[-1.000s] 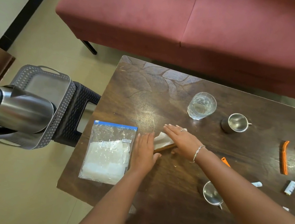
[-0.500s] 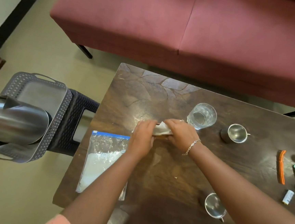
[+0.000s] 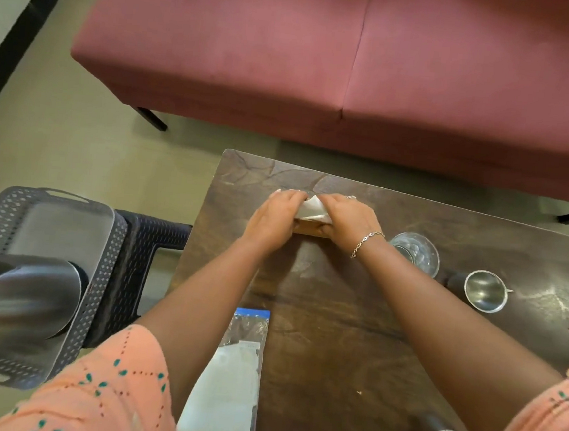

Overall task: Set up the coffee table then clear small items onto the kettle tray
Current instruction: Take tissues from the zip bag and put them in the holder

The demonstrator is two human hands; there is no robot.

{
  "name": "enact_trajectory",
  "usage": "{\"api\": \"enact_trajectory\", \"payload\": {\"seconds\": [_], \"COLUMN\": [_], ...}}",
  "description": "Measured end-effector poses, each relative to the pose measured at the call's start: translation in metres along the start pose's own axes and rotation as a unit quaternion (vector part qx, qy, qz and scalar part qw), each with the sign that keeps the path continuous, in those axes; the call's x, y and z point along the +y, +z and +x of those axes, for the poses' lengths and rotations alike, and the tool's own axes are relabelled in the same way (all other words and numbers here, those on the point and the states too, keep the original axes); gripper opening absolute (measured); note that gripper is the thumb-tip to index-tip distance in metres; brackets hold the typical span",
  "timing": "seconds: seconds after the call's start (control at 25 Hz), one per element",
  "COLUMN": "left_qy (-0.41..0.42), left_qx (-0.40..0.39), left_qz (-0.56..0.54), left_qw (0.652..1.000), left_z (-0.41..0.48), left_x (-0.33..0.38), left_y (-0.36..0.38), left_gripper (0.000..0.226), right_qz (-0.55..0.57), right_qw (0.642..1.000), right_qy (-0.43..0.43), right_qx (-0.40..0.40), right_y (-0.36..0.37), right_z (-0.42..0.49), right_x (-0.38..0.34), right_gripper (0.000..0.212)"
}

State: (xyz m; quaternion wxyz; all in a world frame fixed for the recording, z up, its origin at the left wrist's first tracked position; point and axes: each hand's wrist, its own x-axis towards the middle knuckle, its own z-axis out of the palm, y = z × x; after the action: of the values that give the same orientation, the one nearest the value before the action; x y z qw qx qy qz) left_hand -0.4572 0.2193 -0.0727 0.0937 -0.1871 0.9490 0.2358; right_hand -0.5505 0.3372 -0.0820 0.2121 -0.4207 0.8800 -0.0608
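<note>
A red sofa [image 3: 324,64] stands beyond the dark wooden counter [image 3: 334,340]. To the left, a steel kettle [image 3: 17,298] sits on the grey perforated kettle tray [image 3: 105,285]. A clear zip bag [image 3: 230,382] lies at the counter's near left edge. The left hand [image 3: 274,214] and right hand [image 3: 348,221] meet near the far left corner, fingers curled round a wooden napkin holder [image 3: 309,229] resting on the counter. To the right stand a glass [image 3: 417,254] and a steel cup [image 3: 484,291].
</note>
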Motion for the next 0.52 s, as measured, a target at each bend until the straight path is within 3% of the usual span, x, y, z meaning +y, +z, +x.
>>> {"api": "enact_trajectory", "payload": {"seconds": [0.52], "left_qy": [-0.024], "left_qx": [-0.003], "left_qz": [-0.003], "left_qw": [1.000], "left_z": [0.026], "left_x": [-0.007], "left_y": [0.017], "left_gripper": [0.051], "right_qz": [0.051], "right_qw": [0.998], "right_qy": [0.017], "right_qx": [0.016], "right_y": [0.016], "right_z": [0.012], "right_x": [0.007], "right_gripper": [0.049]}}
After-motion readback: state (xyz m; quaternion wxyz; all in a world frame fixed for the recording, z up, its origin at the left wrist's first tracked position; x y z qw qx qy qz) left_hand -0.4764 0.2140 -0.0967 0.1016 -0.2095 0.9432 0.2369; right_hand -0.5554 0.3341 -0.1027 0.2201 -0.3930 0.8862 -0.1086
